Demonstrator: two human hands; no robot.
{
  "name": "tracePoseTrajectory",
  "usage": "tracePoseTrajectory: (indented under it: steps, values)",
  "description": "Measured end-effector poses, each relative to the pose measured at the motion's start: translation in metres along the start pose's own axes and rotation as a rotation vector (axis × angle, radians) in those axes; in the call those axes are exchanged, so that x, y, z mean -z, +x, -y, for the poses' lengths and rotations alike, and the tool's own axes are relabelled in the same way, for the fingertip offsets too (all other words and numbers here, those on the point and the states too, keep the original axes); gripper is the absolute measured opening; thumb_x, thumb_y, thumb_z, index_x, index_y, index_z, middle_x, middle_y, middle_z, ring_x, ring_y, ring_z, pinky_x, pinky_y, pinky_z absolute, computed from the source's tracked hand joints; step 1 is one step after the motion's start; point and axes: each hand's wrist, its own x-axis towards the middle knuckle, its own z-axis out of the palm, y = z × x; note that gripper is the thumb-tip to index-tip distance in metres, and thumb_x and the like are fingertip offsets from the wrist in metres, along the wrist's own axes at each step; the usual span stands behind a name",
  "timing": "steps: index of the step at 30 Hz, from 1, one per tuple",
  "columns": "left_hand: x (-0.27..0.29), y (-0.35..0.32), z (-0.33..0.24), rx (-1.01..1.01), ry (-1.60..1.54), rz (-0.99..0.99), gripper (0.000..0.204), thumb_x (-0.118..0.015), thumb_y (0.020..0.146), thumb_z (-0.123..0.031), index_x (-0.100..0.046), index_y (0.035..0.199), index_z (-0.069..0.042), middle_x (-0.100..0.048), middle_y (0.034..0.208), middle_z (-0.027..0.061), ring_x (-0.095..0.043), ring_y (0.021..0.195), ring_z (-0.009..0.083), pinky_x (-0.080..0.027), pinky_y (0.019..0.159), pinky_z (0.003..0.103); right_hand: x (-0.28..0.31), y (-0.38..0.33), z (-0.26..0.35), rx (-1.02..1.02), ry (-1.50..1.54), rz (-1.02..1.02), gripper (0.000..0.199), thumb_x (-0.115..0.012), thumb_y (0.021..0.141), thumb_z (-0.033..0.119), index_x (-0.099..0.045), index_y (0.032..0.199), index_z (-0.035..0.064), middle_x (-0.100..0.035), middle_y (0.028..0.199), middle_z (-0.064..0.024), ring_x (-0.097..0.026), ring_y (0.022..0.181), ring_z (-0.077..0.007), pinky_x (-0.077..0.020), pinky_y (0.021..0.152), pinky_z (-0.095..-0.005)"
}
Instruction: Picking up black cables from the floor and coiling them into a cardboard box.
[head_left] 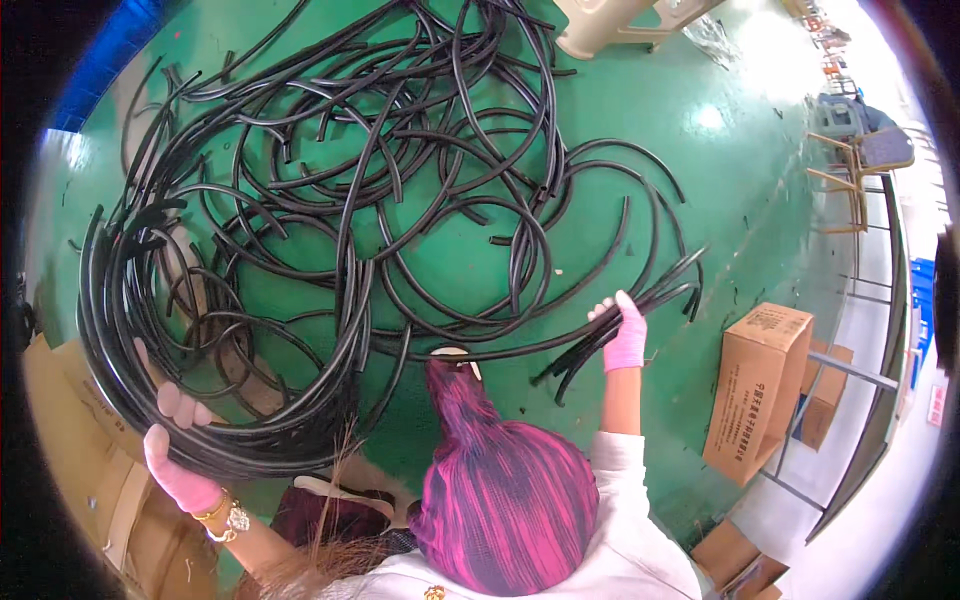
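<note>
Green floor (735, 190) holds tubes (270, 448), left hand (180, 475) spread around some, right hand (627, 335) gripping others.

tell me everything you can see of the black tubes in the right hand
The black tubes look smooth, glossy and flexible, like rubber or plastic. Several are gathered in the right hand, whose pink-gloved fingers wrap around them. Loose ends fan out on both sides of the grip, those on the left pointing downward. At least one appears to curve away leftward; their exact number is unclear.
</note>
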Motion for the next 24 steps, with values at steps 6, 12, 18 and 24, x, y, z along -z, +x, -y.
tracePoseTrajectory:
  steps: [6,12,18,24]
  values:
    - [-0.013,0.004,0.011,0.021,0.014,-0.033,0.089,-0.062,0.088,-0.008,-0.006,0.158,-0.017,-0.044,0.097,-0.002,-0.045,0.082,0.011,-0.046,0.083,0.029,-0.014,0.019,-0.054,0.153,-0.72,-0.074,0.058,-0.084,0.071,0.033,-0.065,0.105,-0.0091,-0.069,0.096,-0.0147,-0.065,0.084,-0.0245,-0.0501,0.08,-0.0361]
    - [-0.035,-0.001,0.025,-0.037,0.107,-0.284,0.097,-0.069,0.076,-0.02,-0.015,0.156,-0.008,-0.039,0.08,-0.0038,-0.038,0.067,0.0091,-0.038,0.064,0.025,-0.013,0.035,-0.067,0.199,-1.167,-0.318,0.042,-0.08,0.065,0.024,-0.069,0.091,-0.0071,-0.071,0.09,-0.0161,-0.065,0.081,-0.024,-0.0502,0.077,-0.0365]
    - [-0.04,0.001,0.011,-0.007,0.166,-0.329,0.089,-0.065,0.069,-0.021,-0.031,0.148,0.001,-0.054,0.084,0.0044,-0.055,0.071,0.0189,-0.049,0.068,0.033,-0.025,-0.009,0.001,0.241,-0.22,0.239,0.014,-0.064,0.083,0.008,-0.067,0.092,-0.0015,-0.067,0.082,-0.0108,-0.064,0.077,-0.0237,-0.0522,0.079,-0.0378]
    - [-0.068,0.012,-0.009,0.028,0.144,-0.163,0.07,-0.071,0.072,-0.018,-0.048,0.135,0.003,-0.067,0.094,0.0132,-0.067,0.081,0.0244,-0.054,0.079,0.038,-0.105,-0.114,0.179,0.318,0.225,0.763,0.052,-0.06,0.091,0.012,-0.044,0.14,0.004,-0.046,0.079,0.0002,-0.043,0.065,-0.0107,-0.0436,0.062,-0.0298]
